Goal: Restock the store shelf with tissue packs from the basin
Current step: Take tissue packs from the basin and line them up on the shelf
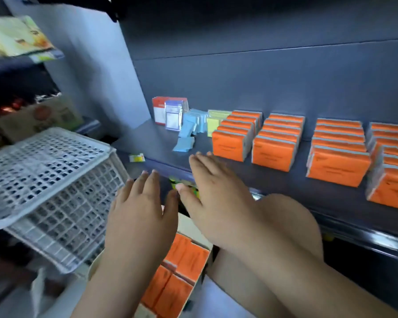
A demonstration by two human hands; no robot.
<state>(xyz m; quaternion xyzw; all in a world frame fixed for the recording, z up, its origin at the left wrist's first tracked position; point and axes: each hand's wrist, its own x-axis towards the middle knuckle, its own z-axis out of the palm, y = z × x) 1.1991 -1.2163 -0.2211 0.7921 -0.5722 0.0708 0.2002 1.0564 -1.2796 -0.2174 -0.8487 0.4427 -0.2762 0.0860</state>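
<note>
Tissue packs (274, 152) stand in orange rows on the right part of the shelf (147, 138). More of them lie flat in what I take for the basin (193, 228), below the shelf's front edge and under your wrists. Your left hand (140, 214) and right hand (214, 196) hover palm down and empty, fingers straight and close together, thumbs out. The right reaches over the shelf's lip and the left is just short of it. Expect each pack to be light, soft and film-wrapped, so probably slick. Take it by its two long sides and don't squeeze hard. The shelf looks dark, flat and smooth, so rows should slide into line. Space for another row seems to be at the shelf's front left, before the blue packets (189, 127). White baskets (44, 175) crowd just left of the shelf.
</note>
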